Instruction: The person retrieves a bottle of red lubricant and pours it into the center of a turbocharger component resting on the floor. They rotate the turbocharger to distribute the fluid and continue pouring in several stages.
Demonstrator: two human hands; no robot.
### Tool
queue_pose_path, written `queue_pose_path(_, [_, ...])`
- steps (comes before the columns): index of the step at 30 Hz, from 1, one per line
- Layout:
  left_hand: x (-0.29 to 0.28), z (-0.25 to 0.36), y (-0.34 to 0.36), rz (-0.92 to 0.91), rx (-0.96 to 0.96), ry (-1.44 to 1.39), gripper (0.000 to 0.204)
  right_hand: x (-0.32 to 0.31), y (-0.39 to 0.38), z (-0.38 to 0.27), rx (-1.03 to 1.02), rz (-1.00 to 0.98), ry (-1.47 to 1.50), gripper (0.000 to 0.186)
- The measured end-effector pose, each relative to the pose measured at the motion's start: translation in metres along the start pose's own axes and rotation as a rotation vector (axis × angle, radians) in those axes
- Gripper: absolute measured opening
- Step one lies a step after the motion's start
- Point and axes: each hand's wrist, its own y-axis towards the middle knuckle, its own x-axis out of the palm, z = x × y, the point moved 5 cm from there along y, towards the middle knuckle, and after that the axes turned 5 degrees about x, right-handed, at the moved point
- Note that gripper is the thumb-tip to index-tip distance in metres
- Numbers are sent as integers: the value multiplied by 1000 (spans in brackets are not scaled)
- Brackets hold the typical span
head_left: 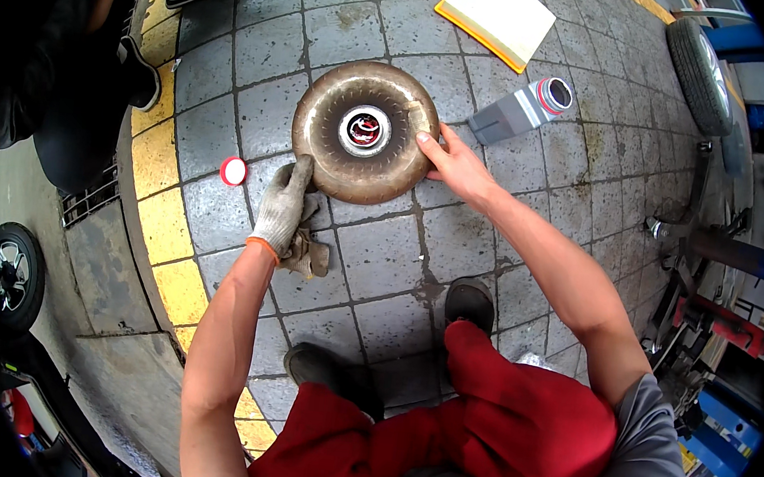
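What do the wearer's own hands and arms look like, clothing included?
The left hand wears a pale greyish fabric work glove with an orange cuff edge. The right hand has no glove. Both forearms are uncovered, and a short grey sleeve shows on the right upper arm. No cables are visible on either arm.

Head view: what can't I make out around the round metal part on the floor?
All in the head view:
Round metal part: underside hidden by its own body.
Red patch in its central hole: too small to tell whether it is liquid.
Right hand: some fingertips hidden by the part's edge.
Brown cloth: partly covered by the left hand; glove or rag unclear.
Grey bottle: contents hidden by its walls and dark mouth.
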Motion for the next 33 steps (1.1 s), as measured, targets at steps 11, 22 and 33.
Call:
queue_pose_path(11, [3,12,-5,47,46,64,96,1,2,-2,-51,-31,77,82])
queue_pose_path(22, [7,29,-12,69,15,1,92,-1,4,-5,-29,-46,69,79])
queue_pose_path(33, [6,26,-5,84,32,53,97,-4,15,4,-39,-93,99,80])
